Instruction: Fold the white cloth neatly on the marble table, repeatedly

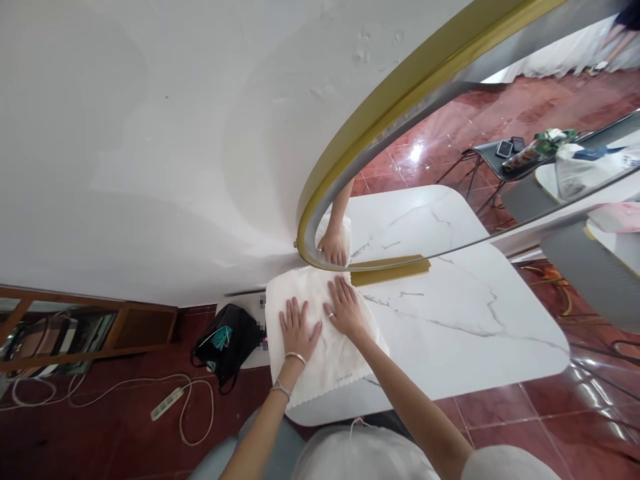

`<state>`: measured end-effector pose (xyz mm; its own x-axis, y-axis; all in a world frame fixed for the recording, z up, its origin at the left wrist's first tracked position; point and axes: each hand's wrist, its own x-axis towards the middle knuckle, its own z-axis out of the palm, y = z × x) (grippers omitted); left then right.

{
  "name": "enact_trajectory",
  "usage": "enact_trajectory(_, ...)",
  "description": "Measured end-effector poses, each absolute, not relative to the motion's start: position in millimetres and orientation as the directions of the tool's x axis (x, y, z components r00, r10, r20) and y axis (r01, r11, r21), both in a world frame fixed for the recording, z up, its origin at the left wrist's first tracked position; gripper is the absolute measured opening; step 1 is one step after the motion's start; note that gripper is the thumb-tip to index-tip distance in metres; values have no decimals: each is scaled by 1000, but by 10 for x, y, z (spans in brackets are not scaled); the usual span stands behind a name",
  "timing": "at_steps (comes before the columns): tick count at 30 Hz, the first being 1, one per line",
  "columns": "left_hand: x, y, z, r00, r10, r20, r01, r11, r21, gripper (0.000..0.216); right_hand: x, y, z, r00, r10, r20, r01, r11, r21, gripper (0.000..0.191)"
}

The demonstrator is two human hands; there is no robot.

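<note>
Head view: white scalloped-edge cloth (333,363) lies lightly creased on the left end of the white marble-patterned table (460,340), lower centre of frame. Left hand (299,331) palm down on it, fingers spread. Right hand (347,312) also flat on it, fingers spread less, just below gold mirror frame (370,123). Black bag (244,340), lower left.

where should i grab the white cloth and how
Probably pinch the white cloth by its scalloped near edge, coming from your side: that edge lies flat on the tabletop, facing you, while its far edge runs close to the mirror frame.
</note>
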<state>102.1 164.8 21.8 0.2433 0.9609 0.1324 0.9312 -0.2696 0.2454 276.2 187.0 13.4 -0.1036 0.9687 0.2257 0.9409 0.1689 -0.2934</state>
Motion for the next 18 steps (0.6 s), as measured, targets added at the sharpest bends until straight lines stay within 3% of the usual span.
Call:
enact_trajectory(4, 1201, 1284, 210, 289, 947, 140, 919, -316, 237, 64, 2982, 1455, 161, -87, 977, 197, 958, 136, -252, 64)
enact_trajectory(12, 2121, 1080, 168, 491, 864, 117, 815, -502, 289, 68, 3846, 800, -16, 211, 958, 194, 970, -181, -162, 59)
enact_trajectory(18, 2789, 1005, 198, 613, 782, 116, 725, -614, 312, 70, 4448, 490, -70, 372, 906, 200, 925, -343, -165, 61)
